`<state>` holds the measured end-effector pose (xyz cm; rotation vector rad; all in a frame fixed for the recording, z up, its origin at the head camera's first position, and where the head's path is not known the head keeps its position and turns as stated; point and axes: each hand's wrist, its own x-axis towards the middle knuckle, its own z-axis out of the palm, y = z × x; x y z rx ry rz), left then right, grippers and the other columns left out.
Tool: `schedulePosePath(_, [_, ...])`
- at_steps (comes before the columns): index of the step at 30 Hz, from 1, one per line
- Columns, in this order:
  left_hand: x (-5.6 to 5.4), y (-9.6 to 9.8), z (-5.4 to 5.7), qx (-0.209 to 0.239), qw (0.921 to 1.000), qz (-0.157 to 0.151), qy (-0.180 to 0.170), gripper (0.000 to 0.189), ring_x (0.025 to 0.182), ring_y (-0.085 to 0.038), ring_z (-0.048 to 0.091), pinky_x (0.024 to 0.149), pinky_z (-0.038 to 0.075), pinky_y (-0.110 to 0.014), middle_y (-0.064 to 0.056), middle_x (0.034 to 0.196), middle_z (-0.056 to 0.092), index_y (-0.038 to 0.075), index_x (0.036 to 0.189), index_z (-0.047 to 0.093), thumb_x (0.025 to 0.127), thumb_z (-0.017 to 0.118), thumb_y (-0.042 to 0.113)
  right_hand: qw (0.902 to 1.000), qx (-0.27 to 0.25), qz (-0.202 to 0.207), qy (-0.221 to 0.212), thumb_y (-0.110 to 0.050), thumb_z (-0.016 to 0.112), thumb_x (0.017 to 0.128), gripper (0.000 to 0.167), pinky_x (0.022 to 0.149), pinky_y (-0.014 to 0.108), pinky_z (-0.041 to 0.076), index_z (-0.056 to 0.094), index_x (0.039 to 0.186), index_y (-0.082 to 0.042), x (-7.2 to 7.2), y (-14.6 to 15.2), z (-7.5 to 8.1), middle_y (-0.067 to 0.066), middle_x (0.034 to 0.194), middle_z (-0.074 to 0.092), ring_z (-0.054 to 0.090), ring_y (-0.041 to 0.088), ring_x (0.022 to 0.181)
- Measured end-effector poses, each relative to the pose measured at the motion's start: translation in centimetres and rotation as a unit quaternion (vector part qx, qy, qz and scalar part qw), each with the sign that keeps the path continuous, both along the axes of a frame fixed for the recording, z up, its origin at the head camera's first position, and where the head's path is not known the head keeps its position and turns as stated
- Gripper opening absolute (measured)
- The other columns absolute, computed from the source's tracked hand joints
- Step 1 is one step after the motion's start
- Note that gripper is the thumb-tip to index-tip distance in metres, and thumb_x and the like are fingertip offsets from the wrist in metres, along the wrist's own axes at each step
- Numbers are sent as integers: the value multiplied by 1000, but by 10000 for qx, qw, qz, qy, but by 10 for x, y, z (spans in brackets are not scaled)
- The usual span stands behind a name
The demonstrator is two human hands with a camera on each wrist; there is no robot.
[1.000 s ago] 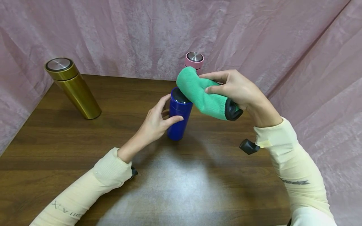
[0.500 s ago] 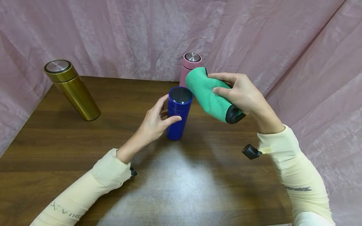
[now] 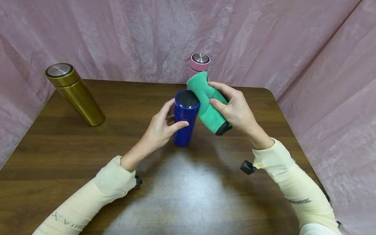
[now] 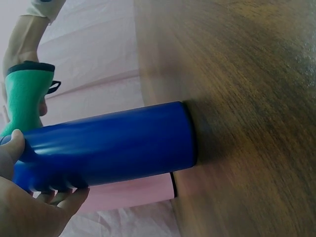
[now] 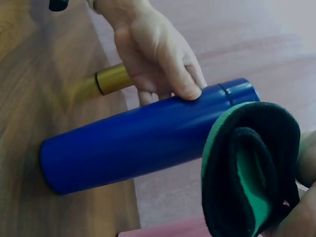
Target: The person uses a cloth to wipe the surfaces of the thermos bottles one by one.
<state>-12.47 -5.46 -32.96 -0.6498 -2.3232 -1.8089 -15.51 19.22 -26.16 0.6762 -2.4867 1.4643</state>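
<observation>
A blue thermos (image 3: 185,119) with a dark glossy lid top stands upright on the wooden table. My left hand (image 3: 160,127) grips its upper body from the left, thumb across the front. My right hand (image 3: 235,107) holds a folded green cloth (image 3: 210,107) with black edging, thumb and fingers pinching it. The cloth lies against the right side of the thermos near its lid. In the right wrist view, the cloth's rolled dark end (image 5: 252,163) overlaps the top of the blue thermos (image 5: 138,138).
A gold thermos (image 3: 79,98) stands at the left of the table (image 3: 132,107). Behind the blue one is a pink thermos (image 3: 199,67), partly hidden by the cloth. Pink curtains (image 3: 164,39) hang behind and to the right.
The cloth in my right hand first moved off the thermos's lid to the right, then came back left and lower against its side. My left hand keeps its grip.
</observation>
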Motion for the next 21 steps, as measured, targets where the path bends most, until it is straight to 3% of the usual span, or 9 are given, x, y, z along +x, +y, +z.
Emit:
schedulePosePath(11, [0,-1,0,-69,10000,26,29,77,126,-27,61,105,52,-46,-18,135,63,5,154,41,89,82,7,9964,367,654,-394,7,68,94,47,82,29,52,61,140,-2,-11,3,-34,13,123,68,61,22,97])
schedulePosePath(21, [-1,-1,-1,-71,9999,-60,43,77,129,-28,59,106,51,-45,-18,141,60,6,154,40,90,82,7,9919,648,749,-794,4,68,95,46,88,37,49,60,140,-2,-12,1,-75,14,123,67,60,25,101])
